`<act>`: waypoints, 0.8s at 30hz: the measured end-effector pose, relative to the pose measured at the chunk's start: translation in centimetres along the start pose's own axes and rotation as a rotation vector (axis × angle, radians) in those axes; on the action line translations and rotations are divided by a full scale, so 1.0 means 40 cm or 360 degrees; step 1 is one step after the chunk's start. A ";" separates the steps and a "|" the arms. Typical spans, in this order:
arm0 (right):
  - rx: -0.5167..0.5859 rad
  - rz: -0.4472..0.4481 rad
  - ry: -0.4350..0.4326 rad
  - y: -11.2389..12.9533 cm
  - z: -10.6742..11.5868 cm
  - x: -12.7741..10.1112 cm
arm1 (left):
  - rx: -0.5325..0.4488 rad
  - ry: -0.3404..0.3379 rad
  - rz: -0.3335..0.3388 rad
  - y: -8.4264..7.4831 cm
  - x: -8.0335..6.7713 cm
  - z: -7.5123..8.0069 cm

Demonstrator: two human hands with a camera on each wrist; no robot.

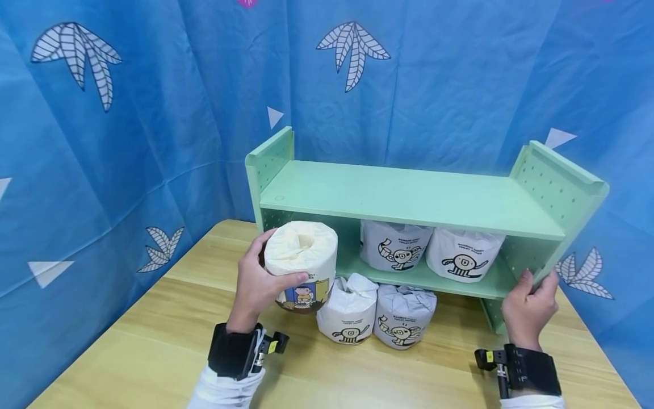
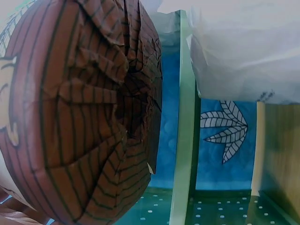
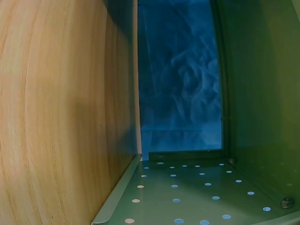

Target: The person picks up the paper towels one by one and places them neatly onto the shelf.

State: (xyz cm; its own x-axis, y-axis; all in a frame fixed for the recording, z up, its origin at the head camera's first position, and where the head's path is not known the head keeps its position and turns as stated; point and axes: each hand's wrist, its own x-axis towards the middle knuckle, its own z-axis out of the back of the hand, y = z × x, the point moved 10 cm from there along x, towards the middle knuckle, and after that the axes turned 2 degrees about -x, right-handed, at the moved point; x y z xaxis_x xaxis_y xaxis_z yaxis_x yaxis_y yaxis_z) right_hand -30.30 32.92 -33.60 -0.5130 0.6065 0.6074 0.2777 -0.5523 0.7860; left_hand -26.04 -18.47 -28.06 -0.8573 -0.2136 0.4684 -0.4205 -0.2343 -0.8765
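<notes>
My left hand (image 1: pixel 260 281) grips a wrapped toilet paper roll (image 1: pixel 301 258), cream on top with a cartoon picture on its side, in front of the left end of a green metal shelf (image 1: pixel 398 184). Its brown, pleated underside (image 2: pixel 89 122) fills much of the left wrist view. With fingers and thumb, my right hand (image 1: pixel 530 307) holds the front edge of the shelf's right side panel (image 1: pixel 562 176). Two wrapped rolls, a grey one (image 1: pixel 395 247) and a white one (image 1: pixel 465 255), stand on the middle level.
On the wooden table (image 1: pixel 128 341), a white roll (image 1: pixel 349 312) and a grey roll (image 1: pixel 405 318) stand at the shelf's front, below the middle level. A blue leaf-print curtain (image 1: pixel 153 113) hangs behind. Perforated side panels (image 3: pixel 187 197) bound the shelf.
</notes>
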 end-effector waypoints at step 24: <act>-0.0005 0.0043 -0.0012 0.004 -0.004 0.000 | -0.0094 -0.0019 -0.0052 0.011 0.047 -0.044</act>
State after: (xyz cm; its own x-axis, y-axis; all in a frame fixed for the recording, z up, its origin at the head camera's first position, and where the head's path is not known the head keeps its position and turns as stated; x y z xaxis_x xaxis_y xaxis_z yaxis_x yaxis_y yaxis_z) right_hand -30.39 32.73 -33.49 -0.4994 0.5956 0.6292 0.2887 -0.5703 0.7690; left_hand -28.37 -17.33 -27.77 -0.8394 -0.2182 0.4979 -0.4654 -0.1849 -0.8656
